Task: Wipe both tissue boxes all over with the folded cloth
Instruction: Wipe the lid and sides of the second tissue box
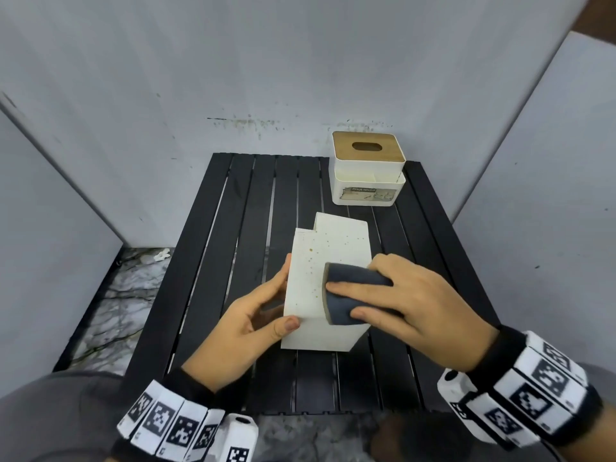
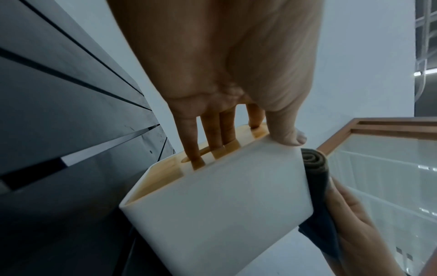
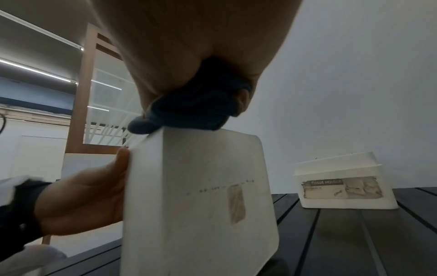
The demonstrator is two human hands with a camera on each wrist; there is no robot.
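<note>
A white tissue box (image 1: 316, 285) stands on its side in the middle of the black slatted table (image 1: 213, 248), its speckled bottom facing up. My left hand (image 1: 256, 315) grips it, thumb on the upper face, fingers (image 2: 196, 149) on the wooden lid (image 2: 165, 168). My right hand (image 1: 400, 301) holds the folded dark blue cloth (image 1: 350, 295) and presses it on the box's upper face near the right edge. From the right wrist the cloth (image 3: 196, 106) sits bunched on the box (image 3: 201, 205). A second white tissue box (image 1: 368, 168) with a wooden lid stands at the table's back right.
Grey panel walls close in the table at the back and on both sides. Marbled floor (image 1: 126, 295) shows to the left of the table. The second box (image 3: 343, 186) carries a torn "TISSUE HOLDER" label on its front.
</note>
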